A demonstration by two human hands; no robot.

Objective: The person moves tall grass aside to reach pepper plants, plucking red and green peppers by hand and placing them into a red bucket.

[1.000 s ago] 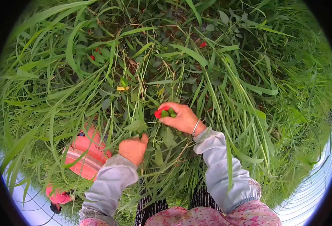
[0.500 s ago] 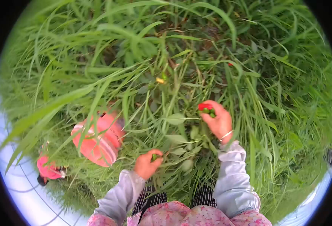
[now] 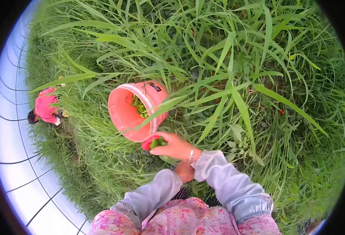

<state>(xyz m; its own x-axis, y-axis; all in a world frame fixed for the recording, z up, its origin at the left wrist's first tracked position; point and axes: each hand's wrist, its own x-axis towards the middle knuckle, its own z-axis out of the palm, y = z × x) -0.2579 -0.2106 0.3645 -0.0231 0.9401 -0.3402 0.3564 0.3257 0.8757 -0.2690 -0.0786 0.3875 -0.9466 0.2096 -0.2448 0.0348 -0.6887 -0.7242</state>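
Through the head camera, I watched from afar as a right hand (image 3: 173, 147), its wrist ringed by a bracelet (image 3: 191, 156), pinched a small cluster of red and green peppers (image 3: 155, 143) between thumb and curled fingers. The cluster sat at the five o'clock edge of a pink bucket (image 3: 119, 110), so near the rim that I could not tell touching from apart. More peppers (image 3: 140, 106) lay inside the bucket, toward its two o'clock wall. The left hand (image 3: 185, 172), at five o'clock from the right and partly hidden behind its wrist, did not show its fingers; I could not tell whether it gripped anything.

I judged the peppers light and fairly firm, with smooth skins likely to slip and flesh that hard squeezing could bruise. The surest hold seemed a loose cupping around their middles, thumb opposed. Tall grass (image 3: 94, 172) surrounded the bucket; at nine o'clock, a person in pink (image 3: 46, 105) bent low.
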